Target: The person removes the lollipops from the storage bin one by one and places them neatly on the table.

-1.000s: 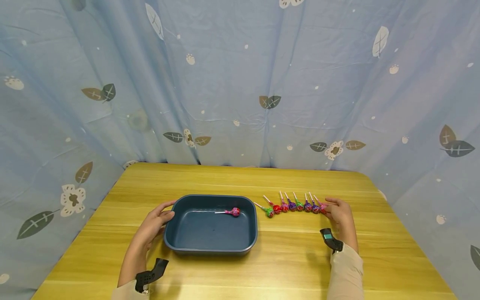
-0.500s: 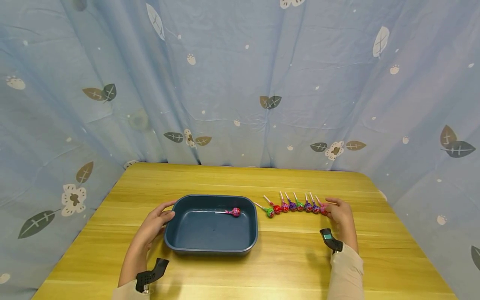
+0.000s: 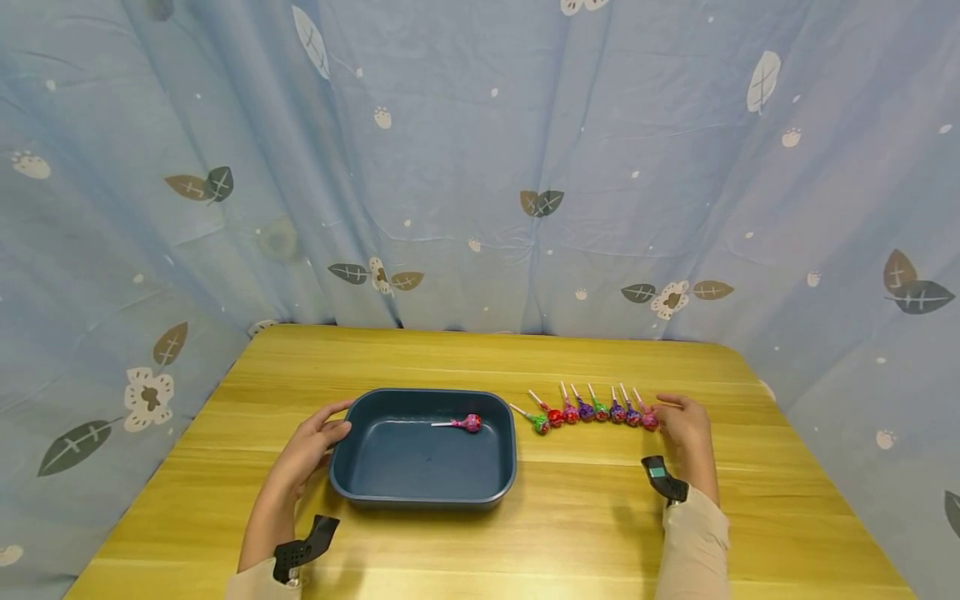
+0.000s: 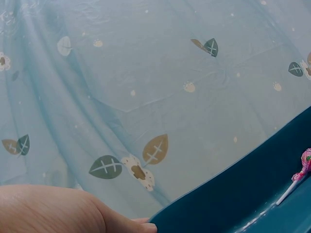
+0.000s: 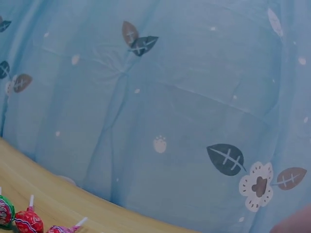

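In the head view a dark blue rectangular tray point(image 3: 420, 503) stands left of the table's middle. My left hand point(image 3: 309, 446) holds its left end, thumb at the rim; the thumb also shows in the left wrist view. One pink-wrapped lollipop point(image 3: 471, 423) lies inside, its stick pointing left. Right of the tray, several lollipops lie in a row, sticks pointing away, from a green lollipop point(image 3: 540, 425) to a pink lollipop point(image 3: 649, 420) at the right end. My right hand point(image 3: 686, 427) is beside that last one, fingers at its right side; its thumb is hidden.
A pale wooden table point(image 3: 585, 533) carries everything. A blue patterned curtain point(image 3: 465, 167) hangs behind it and along both sides. Each wrist bears a black camera mount, such as the right camera mount point(image 3: 663, 481).
The pink lollipop at the row's right end has turned slightly, its stick now more upright, and more of its head shows. My right hand has shifted slightly right. The left hand stays in place.
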Motion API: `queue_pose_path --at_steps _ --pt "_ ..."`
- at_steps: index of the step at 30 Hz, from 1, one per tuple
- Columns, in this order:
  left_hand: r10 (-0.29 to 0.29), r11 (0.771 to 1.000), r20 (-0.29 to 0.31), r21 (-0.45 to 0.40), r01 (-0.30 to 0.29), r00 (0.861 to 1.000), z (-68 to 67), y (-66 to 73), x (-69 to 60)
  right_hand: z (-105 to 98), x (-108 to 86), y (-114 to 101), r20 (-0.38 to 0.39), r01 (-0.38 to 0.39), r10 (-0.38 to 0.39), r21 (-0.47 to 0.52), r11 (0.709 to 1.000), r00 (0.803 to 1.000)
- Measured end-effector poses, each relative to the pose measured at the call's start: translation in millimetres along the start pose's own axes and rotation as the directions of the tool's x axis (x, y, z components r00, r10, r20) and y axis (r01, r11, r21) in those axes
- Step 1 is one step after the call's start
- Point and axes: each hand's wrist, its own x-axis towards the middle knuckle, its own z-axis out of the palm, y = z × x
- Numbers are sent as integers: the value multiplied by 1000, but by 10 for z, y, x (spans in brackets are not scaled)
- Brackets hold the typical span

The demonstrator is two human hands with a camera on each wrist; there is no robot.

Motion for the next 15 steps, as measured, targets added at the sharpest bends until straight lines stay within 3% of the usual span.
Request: queue_pose_path --at_steps 7,10,15 --pt "-19 999 -7 50 19 1000 65 198 -118 39 -21 -79 -31 47 -50 -97 994 998" --pt "-30 998 -14 62 30 999 62 216 -121 62 -38 -90 -42 43 -48 -119 992 998" --pt "-35 998 -6 53 35 999 56 223 -117 87 -81 -141 -100 104 -120 -157 982 988"
